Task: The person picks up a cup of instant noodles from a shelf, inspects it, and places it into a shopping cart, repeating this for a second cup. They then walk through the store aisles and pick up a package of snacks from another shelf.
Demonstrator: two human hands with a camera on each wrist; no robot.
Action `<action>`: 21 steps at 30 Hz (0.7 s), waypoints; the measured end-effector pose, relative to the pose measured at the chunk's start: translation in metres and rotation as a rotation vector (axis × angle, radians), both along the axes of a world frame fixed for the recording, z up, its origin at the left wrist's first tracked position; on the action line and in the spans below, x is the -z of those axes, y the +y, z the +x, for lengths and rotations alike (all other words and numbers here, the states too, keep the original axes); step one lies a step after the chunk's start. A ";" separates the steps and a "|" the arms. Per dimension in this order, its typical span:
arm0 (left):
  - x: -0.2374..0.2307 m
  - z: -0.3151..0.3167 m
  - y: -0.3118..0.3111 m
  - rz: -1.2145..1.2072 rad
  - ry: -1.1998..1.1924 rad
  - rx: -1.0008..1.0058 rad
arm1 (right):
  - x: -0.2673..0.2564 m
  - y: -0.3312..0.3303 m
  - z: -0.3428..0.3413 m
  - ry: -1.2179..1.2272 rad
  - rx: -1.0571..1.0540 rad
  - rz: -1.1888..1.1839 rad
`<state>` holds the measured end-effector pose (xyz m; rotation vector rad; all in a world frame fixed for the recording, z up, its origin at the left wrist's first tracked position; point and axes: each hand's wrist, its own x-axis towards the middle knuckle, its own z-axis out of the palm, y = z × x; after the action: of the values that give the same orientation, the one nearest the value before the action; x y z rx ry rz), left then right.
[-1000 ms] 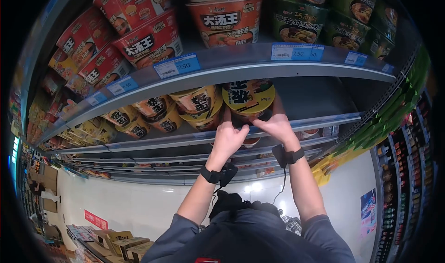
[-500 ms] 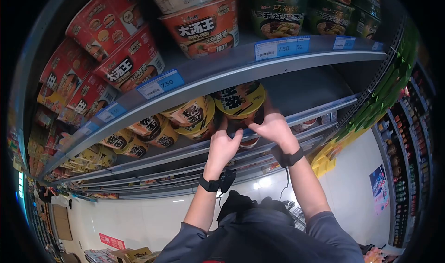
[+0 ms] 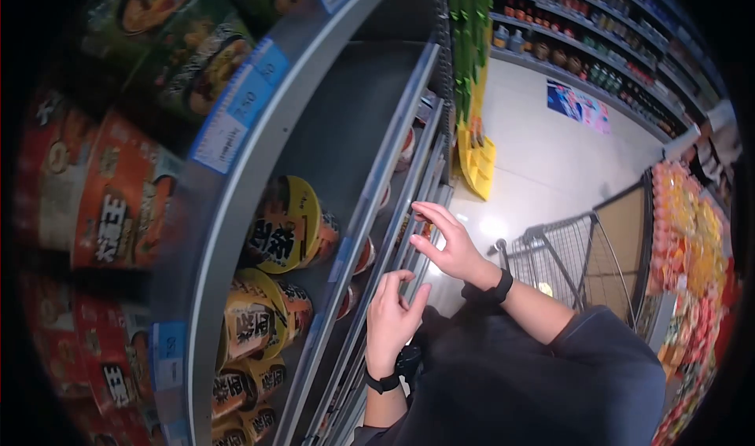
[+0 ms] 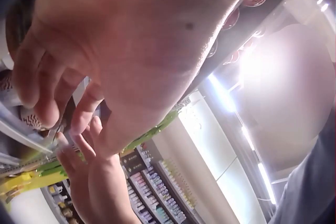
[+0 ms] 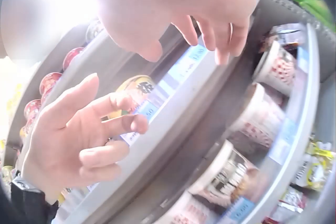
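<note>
One bare left hand (image 3: 393,320) and bare right hand (image 3: 454,249) hang apart, empty, outside the front edge of a grey metal shelf (image 3: 346,116), where a round yellow-and-black noodle tub (image 3: 287,227) seems already placed, anything left unclear.

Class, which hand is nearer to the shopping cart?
Right. The right hand is left of the shopping cart in the head view, apart from it; the left hand is farther left, by the shelves.

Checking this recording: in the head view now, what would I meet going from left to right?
Orange noodle tub, topmost yellow-lidded tub, left hand, right hand, wire shopping cart, pink and yellow packs.
</note>
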<state>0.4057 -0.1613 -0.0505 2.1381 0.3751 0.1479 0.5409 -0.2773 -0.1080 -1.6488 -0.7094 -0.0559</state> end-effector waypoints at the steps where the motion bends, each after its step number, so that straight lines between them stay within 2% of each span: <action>1: 0.016 0.000 0.002 -0.007 0.026 0.110 | 0.016 -0.010 -0.012 0.092 0.009 -0.025; 7: 0.065 0.001 0.002 -0.052 0.324 0.650 | 0.063 -0.059 -0.074 0.376 0.209 -0.106; 10: 0.086 0.017 -0.004 -0.056 0.365 0.778 | 0.074 -0.076 -0.087 0.443 0.280 -0.136; 13: 0.092 0.043 -0.021 -0.081 0.373 0.814 | 0.100 -0.106 -0.090 0.338 0.301 -0.432; 14: 0.093 0.053 -0.030 -0.090 0.372 0.803 | 0.114 -0.121 -0.090 0.351 0.328 -0.423; 15: 0.097 0.062 -0.040 -0.119 0.378 0.807 | 0.128 -0.137 -0.089 0.579 0.336 -0.281; 16: 0.100 0.070 -0.050 -0.109 0.395 0.834 | 0.121 -0.147 -0.084 0.802 0.339 -0.125; 17: 0.102 0.078 -0.062 -0.135 0.403 0.843 | 0.110 -0.168 -0.082 0.982 0.348 -0.107; 20: 0.114 0.100 -0.100 -0.180 0.456 0.896 | 0.138 -0.224 -0.082 1.068 0.516 -0.062; 21: 0.120 0.106 -0.113 -0.198 0.489 0.917 | 0.157 -0.239 -0.086 1.015 0.600 0.002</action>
<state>0.5118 -0.2748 -0.1702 1.9282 -0.3303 -0.9013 0.4553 -0.5165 -0.2649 -1.5734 0.5544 0.3323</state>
